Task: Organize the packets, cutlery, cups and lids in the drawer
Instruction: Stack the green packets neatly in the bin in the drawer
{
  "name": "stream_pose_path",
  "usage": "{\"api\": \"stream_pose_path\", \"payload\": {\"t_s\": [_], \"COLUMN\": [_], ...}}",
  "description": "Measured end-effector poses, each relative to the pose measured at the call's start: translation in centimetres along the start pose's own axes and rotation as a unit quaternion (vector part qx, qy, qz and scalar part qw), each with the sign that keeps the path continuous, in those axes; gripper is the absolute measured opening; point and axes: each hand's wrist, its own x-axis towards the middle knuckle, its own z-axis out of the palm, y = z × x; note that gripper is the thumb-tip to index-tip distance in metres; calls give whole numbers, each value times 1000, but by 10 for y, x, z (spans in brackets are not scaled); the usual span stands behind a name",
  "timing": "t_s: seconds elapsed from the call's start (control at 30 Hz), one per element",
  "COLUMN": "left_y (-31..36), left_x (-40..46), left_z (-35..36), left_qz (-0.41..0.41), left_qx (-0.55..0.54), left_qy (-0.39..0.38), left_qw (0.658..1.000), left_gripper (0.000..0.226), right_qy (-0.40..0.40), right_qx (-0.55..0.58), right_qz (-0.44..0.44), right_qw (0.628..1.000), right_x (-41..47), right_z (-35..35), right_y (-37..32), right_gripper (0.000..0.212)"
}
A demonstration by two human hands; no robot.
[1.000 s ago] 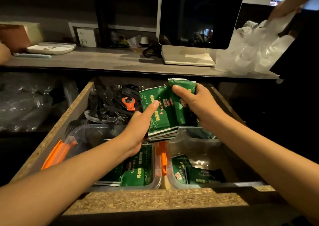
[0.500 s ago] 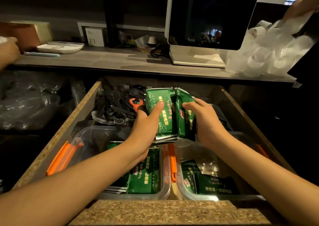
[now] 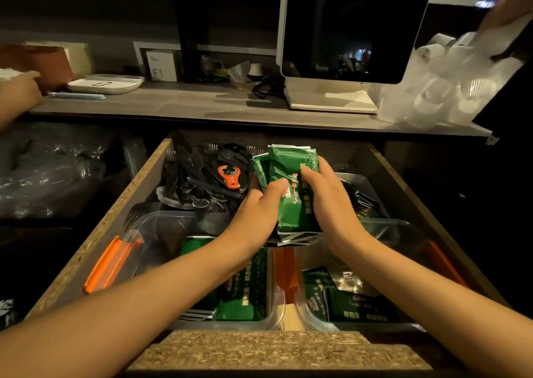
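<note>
Ok, both hands on one stack of green packets (image 3: 288, 193), held over the drawer (image 3: 121, 204) mid, above the gap btw the two clear tubs. L hand (image 3: 256, 210) grips the stack's left side, thumb curled over the front face, other fingers hidden behind. R hand (image 3: 328, 201) clamps the right side, fingers curled over the front, thumb not visible. Stack stands roughly upright, silver edges showing at the bottom.

L tub (image 3: 161, 233) has more green packets lying flat under the L forearm; R tub (image 3: 383, 317) has a few too. Black cutlery (image 3: 196, 181) piled at drawer back-left, orange opener (image 3: 229, 175) on top of it.

Vs 0.5 s ago: hands closer together, packets squared into a tighter stack, R fingers now further across the front. 1 s ago the stack was looser, the top packet lifted by the R hand. Tubs, cutlery unchanged.

Counter (image 3: 202, 106) behind: monitor (image 3: 354, 25), bag of clear cups (image 3: 444, 89) held by another person's hand top right.
</note>
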Motion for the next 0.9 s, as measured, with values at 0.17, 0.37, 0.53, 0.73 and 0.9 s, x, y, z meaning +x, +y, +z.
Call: {"api": "stream_pose_path", "payload": {"t_s": [0.17, 0.37, 0.53, 0.73, 0.9], "left_y": [-4, 7, 8, 10, 8], "left_x": [4, -6, -8, -2, -3], "left_z": [-2, -2, 1, 0, 1], "left_qz": [-8, 14, 21, 12, 4], "left_qx": [-44, -64, -98, -182, -189], "left_qy": [-28, -65, -60, 37, 2], "left_qw": [999, 996, 993, 982, 982], "left_gripper": [72, 66, 75, 71, 31], "right_qy": [10, 17, 9, 11, -40], "right_qx": [60, 100, 14, 80, 167], "right_qz": [93, 78, 45, 136, 217], "right_qw": [994, 992, 999, 987, 961], "right_x": [3, 5, -3, -2, -6], "right_z": [-4, -9, 1, 1, -1], "right_y": [1, -6, -5, -10, -9], "right_gripper": [71, 44, 62, 77, 50]}}
